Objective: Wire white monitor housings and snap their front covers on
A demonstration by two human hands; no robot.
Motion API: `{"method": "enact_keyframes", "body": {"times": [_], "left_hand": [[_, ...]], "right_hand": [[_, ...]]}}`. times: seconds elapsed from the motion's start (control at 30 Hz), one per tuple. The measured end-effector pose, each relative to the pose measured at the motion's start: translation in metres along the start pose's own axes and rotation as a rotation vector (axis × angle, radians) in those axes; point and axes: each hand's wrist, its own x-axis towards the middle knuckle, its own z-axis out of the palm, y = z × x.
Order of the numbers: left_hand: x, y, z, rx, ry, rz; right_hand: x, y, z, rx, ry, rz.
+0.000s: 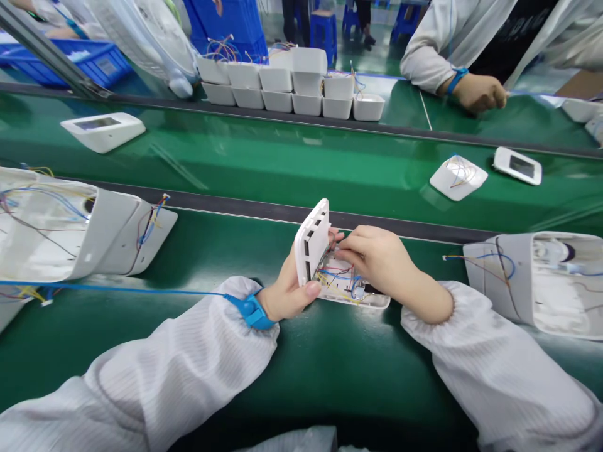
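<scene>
Near the middle of the green table, my left hand [292,285] grips a white panel [313,242] that stands tilted up on edge, its thumb on the lower front. Beside it an open white housing [377,301] lies on the table, with red, blue and yellow wires and small parts inside. My right hand [372,254] is over the housing, fingers pinched together close to the panel's inner side. What those fingertips hold is too small to make out. A blue strap is around my left wrist.
Large white casings with wires stand at left [113,232] and right [499,276]. Beyond the dark rail lie white units with screens [108,133] [518,166] and a wired white cover [458,177]. Stacked white boxes [277,81] line the back; another person's hand [478,93] is upper right.
</scene>
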Motion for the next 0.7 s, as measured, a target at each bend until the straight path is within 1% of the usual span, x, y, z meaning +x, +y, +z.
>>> {"method": "enact_keyframes", "body": {"times": [0.33, 0.47, 0.7], "left_hand": [[0.0043, 0.0023, 0.0039, 0.036, 0.029, 0.029], [0.0036, 0.0002, 0.0030, 0.021, 0.038, 0.018], [0.0042, 0.0000, 0.0038, 0.003, 0.039, 0.001]], "right_hand": [[0.0007, 0.0005, -0.0013, 0.068, 0.031, -0.066], [0.0011, 0.0003, -0.0017, 0.092, 0.010, -0.067], [0.0030, 0.0007, -0.0006, 0.040, -0.020, -0.090]]}}
